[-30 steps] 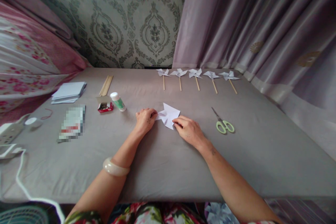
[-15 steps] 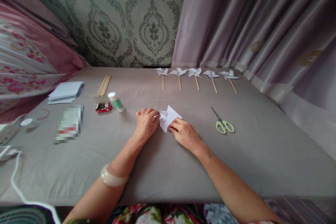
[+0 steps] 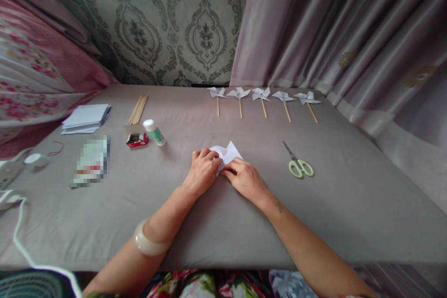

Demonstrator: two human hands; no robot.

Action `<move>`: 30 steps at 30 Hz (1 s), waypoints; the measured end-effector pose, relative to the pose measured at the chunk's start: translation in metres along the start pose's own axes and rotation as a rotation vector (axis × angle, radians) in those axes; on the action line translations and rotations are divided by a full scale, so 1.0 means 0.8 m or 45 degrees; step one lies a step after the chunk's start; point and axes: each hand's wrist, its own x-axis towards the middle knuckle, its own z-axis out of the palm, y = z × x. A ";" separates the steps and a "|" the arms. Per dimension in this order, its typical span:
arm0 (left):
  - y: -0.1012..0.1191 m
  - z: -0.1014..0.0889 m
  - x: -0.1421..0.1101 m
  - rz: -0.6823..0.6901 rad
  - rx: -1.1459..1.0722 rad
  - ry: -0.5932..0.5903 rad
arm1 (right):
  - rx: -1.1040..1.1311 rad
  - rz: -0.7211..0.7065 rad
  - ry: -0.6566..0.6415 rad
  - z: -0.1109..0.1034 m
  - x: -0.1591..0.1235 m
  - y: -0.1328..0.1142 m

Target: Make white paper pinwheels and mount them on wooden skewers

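Fingers of the left hand (image 3: pixel 203 170) curl, grip hidden, over a folded, pointed white paper sheet (image 3: pixel 231 152); right hand (image 3: pixel 246 179) fingertips pinch its near edge; lying between both, probably light, easily creased, it wants gentle holding at its folds.

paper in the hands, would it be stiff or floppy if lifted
The paper is probably light and rather floppy, as it looks like a thin sheet. It would likely crease easily too, since it already bends between the left hand and right hand.

Grey-covered table (image 3: pixel 349 205) | 5 pinwheels (image 3: pixel 261 95) | scissors (image 3: pixel 295 159) | capped tube (image 3: pixel 155 134) | red box (image 3: pixel 138 141) | sticks (image 3: pixel 138 110) | paper stack (image 3: pixel 86 117)
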 end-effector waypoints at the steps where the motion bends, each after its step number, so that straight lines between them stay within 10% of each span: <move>1: 0.000 0.000 0.000 0.003 0.000 -0.001 | 0.023 -0.005 0.000 0.000 0.001 0.002; 30: -0.001 0.008 0.000 0.048 0.033 0.082 | 0.116 0.345 0.203 0.013 0.015 -0.002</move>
